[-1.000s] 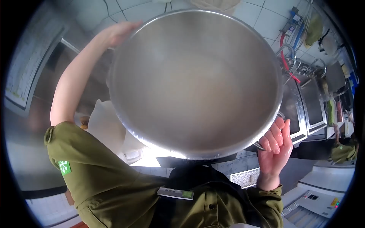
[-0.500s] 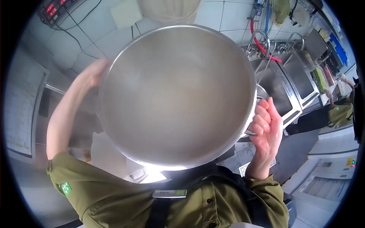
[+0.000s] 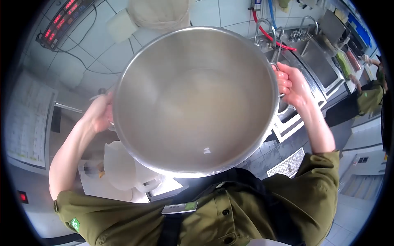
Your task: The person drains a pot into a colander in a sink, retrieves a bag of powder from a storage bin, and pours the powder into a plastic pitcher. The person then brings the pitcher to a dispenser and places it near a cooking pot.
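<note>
Shirt (image 3: pixel 215 205) nearest, olive, just below the steel pot (image 3: pixel 197 53); nametag (image 3: pixel 179 208) on it had dark characters and a green block, too small to read; sleeve patch (image 3: pixel 74 224) lower left of pot, green with white emblem, no legible words. Pot sat directly between the two hands, off any surface as far as I could see, mouth tipped toward camera. Key relation: mouth close to round, so the useful axis was the hand-to-hand line, running left-right across pot with the right end higher in view. Neither hand nearer, both touching. Right hand (image 3: pixel 289 84) had fingers curled round the wire handle (image 3: pixel 282 95) on pot's right side. Left hand (image 3: pixel 102 112) was closed at pot's left side, fingertips hidden behind it. Small white spot low inside pot, couldn't tell if mark or glare. Translucent jug (image 3: pixel 119 166) stood lower left of pot. Sinks (image 3: pixel 322 67) and red hose (image 3: pixel 287 48) sat right of pot. Display (image 3: pixel 63 22) upper left of pot showed red digits, not readable; posted sheet (image 3: pixel 30 119) left of pot, also illegible. Co-worker (image 3: pixel 369 98) farthest, right of pot beyond the sinks.
</note>
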### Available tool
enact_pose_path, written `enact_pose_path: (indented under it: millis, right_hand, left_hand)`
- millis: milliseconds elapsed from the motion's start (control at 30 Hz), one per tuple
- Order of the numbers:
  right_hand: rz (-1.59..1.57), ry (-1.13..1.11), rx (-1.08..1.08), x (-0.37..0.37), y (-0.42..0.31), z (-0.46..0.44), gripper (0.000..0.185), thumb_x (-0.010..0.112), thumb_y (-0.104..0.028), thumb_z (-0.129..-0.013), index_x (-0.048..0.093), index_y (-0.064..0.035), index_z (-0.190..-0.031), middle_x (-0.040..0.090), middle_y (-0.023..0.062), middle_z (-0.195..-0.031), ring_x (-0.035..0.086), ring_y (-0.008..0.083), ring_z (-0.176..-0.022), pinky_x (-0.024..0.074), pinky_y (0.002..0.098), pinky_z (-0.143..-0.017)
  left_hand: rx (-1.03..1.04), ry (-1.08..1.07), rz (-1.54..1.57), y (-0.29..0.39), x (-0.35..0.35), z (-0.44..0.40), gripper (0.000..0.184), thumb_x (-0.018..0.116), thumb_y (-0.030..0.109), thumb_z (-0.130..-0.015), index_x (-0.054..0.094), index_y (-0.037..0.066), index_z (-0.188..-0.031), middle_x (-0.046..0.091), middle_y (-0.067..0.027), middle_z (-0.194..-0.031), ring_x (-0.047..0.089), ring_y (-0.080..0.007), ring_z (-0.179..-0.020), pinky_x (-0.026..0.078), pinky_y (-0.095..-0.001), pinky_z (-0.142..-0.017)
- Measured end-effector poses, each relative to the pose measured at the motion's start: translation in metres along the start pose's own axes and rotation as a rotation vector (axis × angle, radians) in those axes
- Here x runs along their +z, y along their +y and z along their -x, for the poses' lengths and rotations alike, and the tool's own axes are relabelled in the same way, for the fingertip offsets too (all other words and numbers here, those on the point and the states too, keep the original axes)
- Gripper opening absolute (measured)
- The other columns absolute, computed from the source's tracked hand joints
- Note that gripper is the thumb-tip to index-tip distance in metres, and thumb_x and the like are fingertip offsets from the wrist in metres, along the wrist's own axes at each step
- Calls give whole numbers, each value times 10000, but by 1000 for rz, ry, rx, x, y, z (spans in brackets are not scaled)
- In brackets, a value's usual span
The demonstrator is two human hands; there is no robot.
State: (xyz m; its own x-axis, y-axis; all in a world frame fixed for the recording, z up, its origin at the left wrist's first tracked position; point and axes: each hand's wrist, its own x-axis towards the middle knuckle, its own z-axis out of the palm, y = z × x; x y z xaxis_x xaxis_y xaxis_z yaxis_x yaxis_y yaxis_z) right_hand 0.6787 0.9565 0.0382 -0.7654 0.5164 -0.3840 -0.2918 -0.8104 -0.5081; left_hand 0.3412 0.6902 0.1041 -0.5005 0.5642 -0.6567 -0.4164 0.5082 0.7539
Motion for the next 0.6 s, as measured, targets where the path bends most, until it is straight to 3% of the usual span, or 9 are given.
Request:
enact_pose_path:
  millis: [133, 333, 433, 600]
  right_hand:
    - [116, 154, 36, -13, -19, 16, 204, 329, -168, -872, 417, -42, -739, 274, -73, -504, 209, 19, -356, 152, 171, -298]
    - [16, 220, -2, -58, -35, 76, 212, 334, -164, -864, 413, -48, -705, 269, -75, -493, 197, 20, -340, 141, 168, -281]
    - [13, 289, -52, -87, -50, 113, 214, 341, -169, -862, 417, -43, -707, 263, -76, -487, 200, 20, -341, 137, 172, -279]
    - [14, 447, -152, -137, -85, 190, 323, 353, -176, -861, 270, -125, -553, 251, -74, -479, 181, 16, -327, 126, 161, -274]
  left_hand:
    - [-81, -61, 75, -5, 18, 13, 309, 213, 227, -912, 388, 70, -710, 239, 57, -528, 197, -61, -419, 192, -213, -383]
    - [-84, -76, -48, 0, 86, 28, 301, 210, 203, -904, 329, 96, -649, 193, 60, -522, 161, -65, -427, 177, -221, -384]
    - [-110, -214, -104, 4, 124, 29, 299, 229, 206, -903, 329, 99, -643, 201, 61, -525, 167, -66, -429, 196, -217, -388]
    - [-104, -314, -164, -7, 212, 31, 294, 250, 223, -902, 334, 103, -647, 226, 62, -533, 184, -59, -430, 229, -210, -391]
